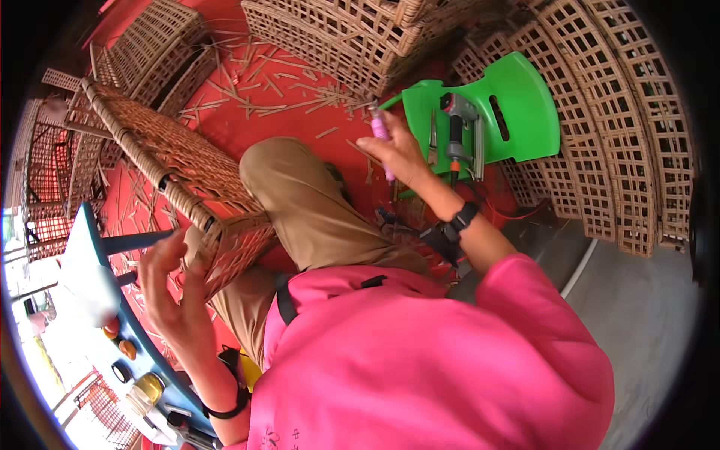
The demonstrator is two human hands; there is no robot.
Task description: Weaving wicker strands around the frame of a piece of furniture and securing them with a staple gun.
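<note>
My left hand (pixel 166 289) rests against the near corner of a woven brown rattan panel (pixel 176 161) that leans over my knee (pixel 289 180). Its fingers are spread on the weave. My right hand (pixel 397 154) is raised in front of me and grips a thin pink-handled tool (pixel 380 129), tip pointing up and away. Just past that hand, a grey and orange staple gun (pixel 455 135) lies on the seat of a green plastic chair (pixel 517 105). My pink jacket fills the lower middle of the view.
Stacks of lattice rattan panels (pixel 600 127) stand at the right and along the top. Cut rattan slivers (pixel 277 90) litter the red floor. A blue table (pixel 90 247) with small bottles and bits stands at my left. Grey floor lies at lower right.
</note>
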